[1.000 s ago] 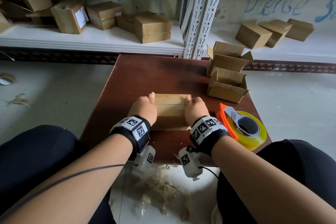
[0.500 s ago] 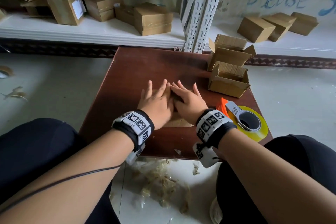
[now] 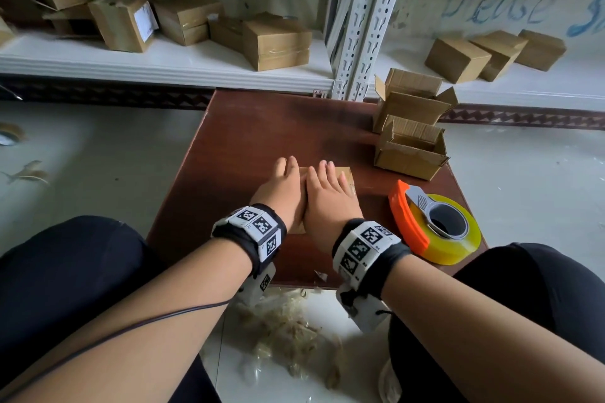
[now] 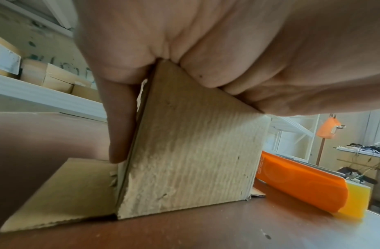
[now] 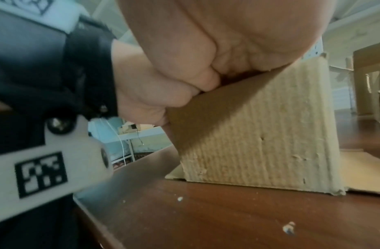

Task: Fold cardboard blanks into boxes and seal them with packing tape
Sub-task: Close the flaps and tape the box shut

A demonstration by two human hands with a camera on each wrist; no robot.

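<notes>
A small cardboard box (image 3: pixel 349 174) stands on the brown table (image 3: pixel 262 127), mostly hidden under both hands. My left hand (image 3: pixel 282 188) and right hand (image 3: pixel 327 198) lie side by side on its top, fingers straight, pressing down. In the left wrist view the palm (image 4: pixel 227 50) bears on the box (image 4: pixel 191 151), the thumb (image 4: pixel 120 126) runs down its left side, and a flap (image 4: pixel 63 193) lies flat on the table. From the right wrist, the palm (image 5: pixel 227 42) sits on the box's (image 5: pixel 259 143) top edge. The tape dispenser (image 3: pixel 435 226), orange with a yellow roll, lies right of the hands.
Two open-topped boxes (image 3: pixel 409 154) (image 3: pixel 413 101) stand at the table's back right. White shelves (image 3: pixel 163 59) behind hold several sealed boxes. Tape scraps (image 3: pixel 288 337) litter the floor at the table's near edge, between my knees.
A second ago my hands held the box by its two ends. They then moved onto its top with fingers spread, and now lie close together, fingers closed up, pressing down.
</notes>
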